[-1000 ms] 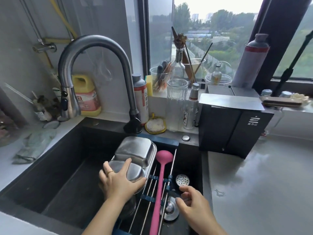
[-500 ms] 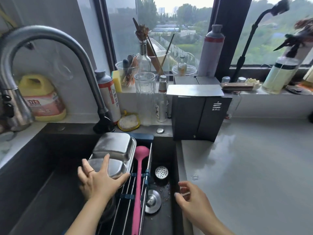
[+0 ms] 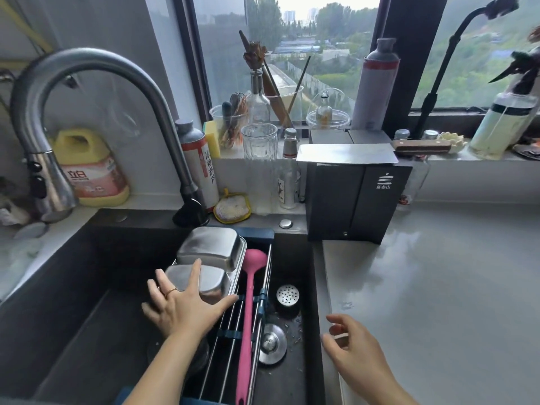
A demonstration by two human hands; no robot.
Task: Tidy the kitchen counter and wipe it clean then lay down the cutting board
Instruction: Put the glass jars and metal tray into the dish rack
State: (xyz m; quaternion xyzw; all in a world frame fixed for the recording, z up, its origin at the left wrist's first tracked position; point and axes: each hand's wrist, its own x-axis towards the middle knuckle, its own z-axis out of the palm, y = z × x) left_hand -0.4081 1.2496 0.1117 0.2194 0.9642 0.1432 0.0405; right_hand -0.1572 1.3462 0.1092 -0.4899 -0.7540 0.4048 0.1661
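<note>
My left hand (image 3: 184, 308) lies spread over the near end of an upturned steel compartment tray (image 3: 213, 252), fingers straight. The tray rests on a wire rack (image 3: 233, 325) set across the dark sink (image 3: 87, 287). A pink ladle (image 3: 248, 302) lies on the rack beside the tray. My right hand (image 3: 347, 343) hovers over the sink's right rim, fingers loosely curled, holding nothing. The grey counter (image 3: 438, 287) stretches to the right, shiny and wet. No cutting board is in view.
A black appliance box (image 3: 353, 197) stands at the counter's back left corner. The curved faucet (image 3: 87, 83) arches over the sink. A yellow detergent jug (image 3: 87, 171), bottles, glass (image 3: 260, 147) and scrub pad (image 3: 232, 209) crowd the sill. A drain plug (image 3: 271, 343) and strainer (image 3: 287, 296) lie in the sink.
The view has swung right, showing more counter. My right hand moved from over the sink drain to the sink's right rim. The left hand stays on the tray.
</note>
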